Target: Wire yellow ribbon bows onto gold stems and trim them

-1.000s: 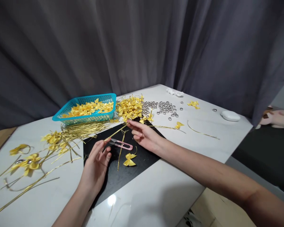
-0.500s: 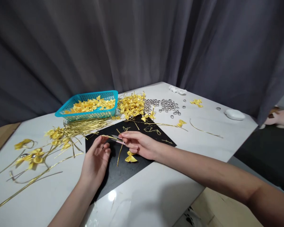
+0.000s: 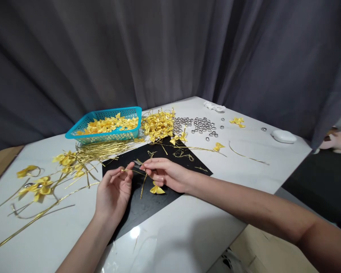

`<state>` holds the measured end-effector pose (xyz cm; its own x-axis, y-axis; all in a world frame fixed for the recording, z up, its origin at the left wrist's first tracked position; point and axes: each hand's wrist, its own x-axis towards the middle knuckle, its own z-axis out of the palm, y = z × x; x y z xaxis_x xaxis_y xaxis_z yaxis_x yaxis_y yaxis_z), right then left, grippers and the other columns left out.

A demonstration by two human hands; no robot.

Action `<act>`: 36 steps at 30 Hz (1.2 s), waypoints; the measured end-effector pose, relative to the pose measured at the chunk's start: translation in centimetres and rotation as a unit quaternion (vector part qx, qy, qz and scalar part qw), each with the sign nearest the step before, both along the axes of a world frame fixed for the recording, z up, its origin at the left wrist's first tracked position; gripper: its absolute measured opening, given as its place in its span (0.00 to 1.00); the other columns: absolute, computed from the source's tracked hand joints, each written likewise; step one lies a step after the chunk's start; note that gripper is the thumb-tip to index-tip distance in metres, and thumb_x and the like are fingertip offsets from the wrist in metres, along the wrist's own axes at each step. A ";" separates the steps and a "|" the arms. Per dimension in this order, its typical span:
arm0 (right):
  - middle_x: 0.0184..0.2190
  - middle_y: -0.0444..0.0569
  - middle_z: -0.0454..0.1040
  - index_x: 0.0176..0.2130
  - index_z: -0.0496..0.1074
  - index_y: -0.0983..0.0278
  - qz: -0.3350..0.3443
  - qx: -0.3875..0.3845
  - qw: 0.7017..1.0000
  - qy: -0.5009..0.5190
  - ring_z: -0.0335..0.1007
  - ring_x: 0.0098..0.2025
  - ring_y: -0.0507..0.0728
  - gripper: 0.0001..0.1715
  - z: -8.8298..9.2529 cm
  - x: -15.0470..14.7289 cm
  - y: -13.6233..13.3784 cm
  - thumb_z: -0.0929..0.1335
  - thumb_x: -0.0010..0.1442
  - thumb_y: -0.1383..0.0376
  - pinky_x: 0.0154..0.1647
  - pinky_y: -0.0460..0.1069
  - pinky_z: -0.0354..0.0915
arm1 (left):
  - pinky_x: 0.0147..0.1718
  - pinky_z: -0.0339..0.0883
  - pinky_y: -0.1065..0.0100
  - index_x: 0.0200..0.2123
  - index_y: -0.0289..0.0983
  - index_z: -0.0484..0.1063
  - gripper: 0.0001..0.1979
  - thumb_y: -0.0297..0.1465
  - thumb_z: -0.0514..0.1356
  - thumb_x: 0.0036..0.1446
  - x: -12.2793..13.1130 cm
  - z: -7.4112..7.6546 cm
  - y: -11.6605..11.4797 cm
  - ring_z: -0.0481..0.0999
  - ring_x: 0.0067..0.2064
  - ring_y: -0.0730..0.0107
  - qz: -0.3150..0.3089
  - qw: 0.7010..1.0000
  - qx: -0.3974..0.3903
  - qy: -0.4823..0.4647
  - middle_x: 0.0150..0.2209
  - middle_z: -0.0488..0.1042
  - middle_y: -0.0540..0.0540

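Over the black mat (image 3: 147,210), my left hand (image 3: 113,191) is closed, palm up, with thumb and fingertips pinching a thin gold cord (image 3: 135,172). The cord runs across to my right hand (image 3: 167,174), whose fingers are closed at its other end. A small silver blade (image 3: 137,163) shows just beyond my right fingertips; whether it is held or lies on the mat, I cannot tell. Below the right hand a yellow ribbon bow (image 3: 157,189) lies on the mat. Another short gold cord piece (image 3: 143,185) is beside it, between the hands.
A blue basket (image 3: 102,139) of yellow bows stands at the back left, a bundle of gold cords (image 3: 102,151) before it. More bows (image 3: 159,125) are heaped beside it, then silver beads (image 3: 203,125). A white dish-like object (image 3: 284,137) sits far right. Finished-looking bows (image 3: 39,187) lie left.
The cord between my hands has shifted, and my left fingers have opened a little around it. The silver blade shows farther up, past the right fingertips. The right hand has barely moved.
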<state>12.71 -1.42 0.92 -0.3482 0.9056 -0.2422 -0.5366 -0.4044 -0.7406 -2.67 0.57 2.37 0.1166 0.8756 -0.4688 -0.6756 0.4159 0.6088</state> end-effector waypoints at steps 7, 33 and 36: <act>0.23 0.39 0.67 0.30 0.73 0.68 -0.013 -0.027 0.999 0.032 0.48 0.14 0.41 0.05 0.0 0.1 0.0 0.67 0.56 0.70 0.15 0.40 0.48 | 0.16 0.68 0.84 0.26 0.30 0.67 0.16 0.20 0.44 0.61 0.0 -0.1 0.2 0.71 0.16 0.82 -0.011 1.000 -0.004 -0.011 0.24 0.76 0.43; 0.24 0.41 0.72 0.31 0.72 0.66 -0.054 0.011 0.998 0.022 0.59 0.16 0.43 0.06 0.4 0.3 0.5 0.66 0.60 0.70 0.17 0.39 0.60 | 0.20 0.70 0.86 0.37 0.30 0.75 0.08 0.17 0.59 0.54 0.9 -1.6 -0.4 0.78 0.23 0.79 -0.037 0.982 0.118 0.143 0.33 0.80 0.43; 0.19 0.39 0.69 0.30 0.71 0.66 -0.037 0.078 0.990 -0.108 0.59 0.16 0.44 0.04 0.5 0.1 0.3 0.68 0.58 0.69 0.17 0.38 0.58 | 0.19 0.69 0.83 0.45 0.31 0.72 0.15 0.20 0.62 0.52 0.9 -1.8 -0.8 0.77 0.20 0.78 -0.052 0.972 0.153 0.171 0.31 0.80 0.46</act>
<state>12.81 -1.15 1.45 -0.2346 0.9591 -0.1584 -0.3828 -0.2410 -0.8919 -1.81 -0.21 0.61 0.0954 0.9720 -0.2148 -0.3766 0.2350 0.8961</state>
